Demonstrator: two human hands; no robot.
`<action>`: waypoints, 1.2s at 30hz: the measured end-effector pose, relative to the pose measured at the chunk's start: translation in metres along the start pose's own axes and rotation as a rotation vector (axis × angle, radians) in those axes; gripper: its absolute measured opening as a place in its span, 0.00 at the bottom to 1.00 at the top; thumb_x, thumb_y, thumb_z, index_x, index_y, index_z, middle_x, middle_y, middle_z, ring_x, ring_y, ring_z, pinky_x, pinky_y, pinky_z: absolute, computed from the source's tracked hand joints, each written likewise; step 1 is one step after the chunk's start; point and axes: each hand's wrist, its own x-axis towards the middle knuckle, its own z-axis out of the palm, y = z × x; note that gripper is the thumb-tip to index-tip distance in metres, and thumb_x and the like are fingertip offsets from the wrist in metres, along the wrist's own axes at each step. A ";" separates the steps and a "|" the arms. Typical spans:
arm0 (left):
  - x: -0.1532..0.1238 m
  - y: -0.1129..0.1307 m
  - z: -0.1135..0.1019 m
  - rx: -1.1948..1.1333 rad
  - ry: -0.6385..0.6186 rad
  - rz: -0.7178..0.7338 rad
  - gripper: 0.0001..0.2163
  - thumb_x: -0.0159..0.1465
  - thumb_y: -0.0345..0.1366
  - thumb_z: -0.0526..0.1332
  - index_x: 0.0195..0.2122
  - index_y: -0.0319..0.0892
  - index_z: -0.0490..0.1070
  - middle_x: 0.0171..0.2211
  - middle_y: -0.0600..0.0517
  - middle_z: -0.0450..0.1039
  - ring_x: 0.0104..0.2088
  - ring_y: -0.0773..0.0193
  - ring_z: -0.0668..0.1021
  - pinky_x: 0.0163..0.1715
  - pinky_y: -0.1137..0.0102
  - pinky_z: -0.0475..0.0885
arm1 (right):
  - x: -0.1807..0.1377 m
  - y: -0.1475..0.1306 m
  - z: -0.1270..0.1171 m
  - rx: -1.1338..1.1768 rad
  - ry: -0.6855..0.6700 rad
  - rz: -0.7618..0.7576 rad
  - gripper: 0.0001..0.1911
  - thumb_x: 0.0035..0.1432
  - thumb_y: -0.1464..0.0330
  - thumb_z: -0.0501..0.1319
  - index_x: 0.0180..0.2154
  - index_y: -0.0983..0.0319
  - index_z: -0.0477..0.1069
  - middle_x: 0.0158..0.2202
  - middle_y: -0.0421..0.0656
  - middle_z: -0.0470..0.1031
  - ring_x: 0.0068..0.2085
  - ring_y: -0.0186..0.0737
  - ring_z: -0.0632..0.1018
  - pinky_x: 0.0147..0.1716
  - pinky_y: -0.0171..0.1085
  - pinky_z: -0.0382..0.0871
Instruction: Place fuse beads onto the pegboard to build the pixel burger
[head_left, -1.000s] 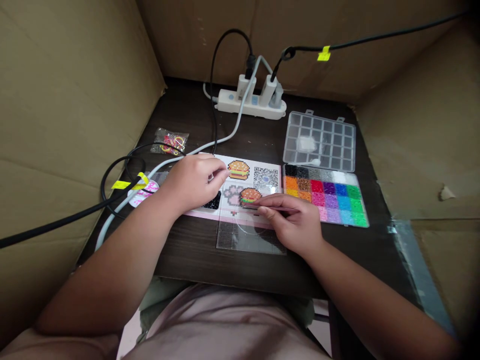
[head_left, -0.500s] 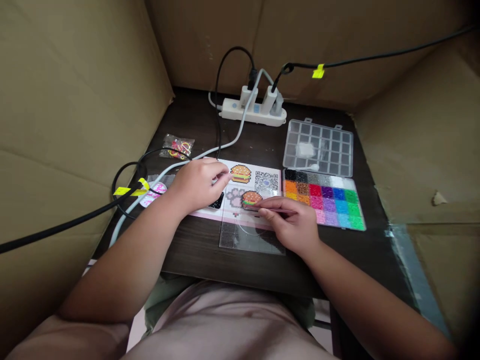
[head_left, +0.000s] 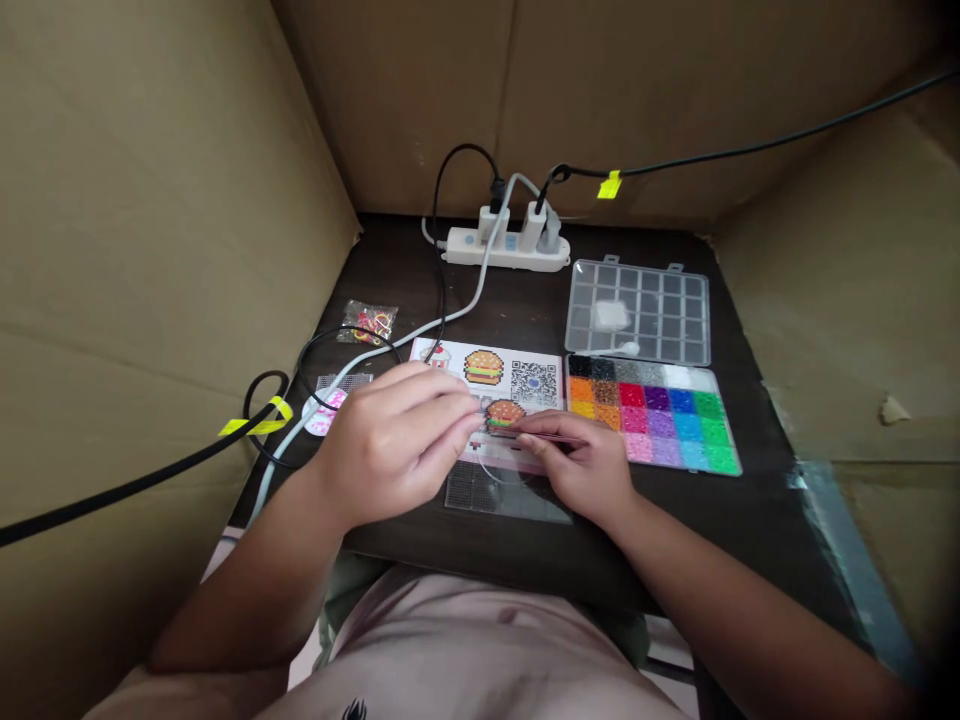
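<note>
A: Right hand [head_left: 589, 470] is pinching thin tweezers [head_left: 536, 436], tips sitting at the bottom edge of the half-built bead burger [head_left: 504, 411]. Left hand [head_left: 397, 445] is curling loosely, fingertips reaching in toward the same spot; can't tell whether it's gripping anything.

B: Where's the burger sitting?

A: On the clear pegboard [head_left: 495, 492], over the pattern sheet [head_left: 517, 375], centre of the desk, at 9 o'clock from the bead box [head_left: 652, 415].

B: Risks?

A: Loose beads are only resting on pegs, so a nudge from the tweezers or those left fingers is likely knocking rows off. A sleeve or wrist dragging across the pegboard could be shifting it off the pattern. The open bead box is close by the right wrist, so a bump could be spilling colours.

B: Surface, room?

A: Dark wood desk [head_left: 697, 520], cardboard walls [head_left: 150, 200] closing in on three sides. Power strip [head_left: 504, 250] at 12 o'clock, cables [head_left: 330, 380] trailing at 9, small bag of bands [head_left: 367, 322] at 10.
</note>
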 end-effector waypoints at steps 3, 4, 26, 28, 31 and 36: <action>-0.013 -0.001 0.010 -0.056 -0.008 -0.029 0.08 0.61 0.24 0.60 0.40 0.41 0.73 0.36 0.48 0.78 0.37 0.62 0.78 0.39 0.65 0.75 | 0.000 0.001 -0.001 0.002 0.017 0.004 0.04 0.56 0.71 0.64 0.32 0.60 0.79 0.33 0.44 0.83 0.35 0.41 0.83 0.36 0.40 0.79; -0.019 -0.001 0.014 -0.077 -0.007 -0.044 0.09 0.60 0.24 0.60 0.40 0.41 0.73 0.35 0.48 0.78 0.36 0.63 0.78 0.39 0.65 0.76 | 0.000 0.001 -0.002 0.000 0.026 0.009 0.04 0.56 0.70 0.64 0.31 0.60 0.79 0.32 0.44 0.83 0.34 0.41 0.83 0.36 0.40 0.79; -0.076 0.005 0.048 -0.118 0.403 -0.323 0.11 0.55 0.21 0.59 0.35 0.43 0.70 0.28 0.50 0.73 0.29 0.62 0.75 0.28 0.64 0.73 | 0.002 -0.001 -0.002 -0.042 -0.001 -0.030 0.05 0.56 0.73 0.64 0.32 0.59 0.79 0.33 0.43 0.83 0.34 0.40 0.83 0.36 0.38 0.79; -0.076 0.003 0.049 -0.111 0.421 -0.330 0.10 0.56 0.22 0.59 0.35 0.43 0.70 0.29 0.50 0.73 0.29 0.62 0.75 0.28 0.65 0.73 | 0.001 0.000 -0.002 -0.052 0.001 -0.012 0.05 0.57 0.73 0.64 0.32 0.59 0.79 0.33 0.44 0.83 0.35 0.41 0.83 0.36 0.39 0.80; -0.077 -0.001 0.050 -0.093 0.472 -0.296 0.07 0.55 0.22 0.60 0.32 0.42 0.70 0.26 0.51 0.71 0.26 0.65 0.73 0.25 0.67 0.71 | 0.000 0.000 -0.002 -0.036 0.012 -0.008 0.04 0.56 0.73 0.65 0.32 0.60 0.79 0.33 0.43 0.83 0.35 0.40 0.83 0.36 0.38 0.80; -0.081 -0.005 0.052 -0.177 0.557 -0.311 0.19 0.52 0.19 0.62 0.18 0.41 0.50 0.18 0.59 0.54 0.21 0.72 0.62 0.28 0.67 0.73 | 0.001 -0.008 -0.017 0.017 0.180 -0.060 0.06 0.55 0.75 0.66 0.33 0.58 0.78 0.33 0.41 0.83 0.35 0.38 0.83 0.37 0.36 0.79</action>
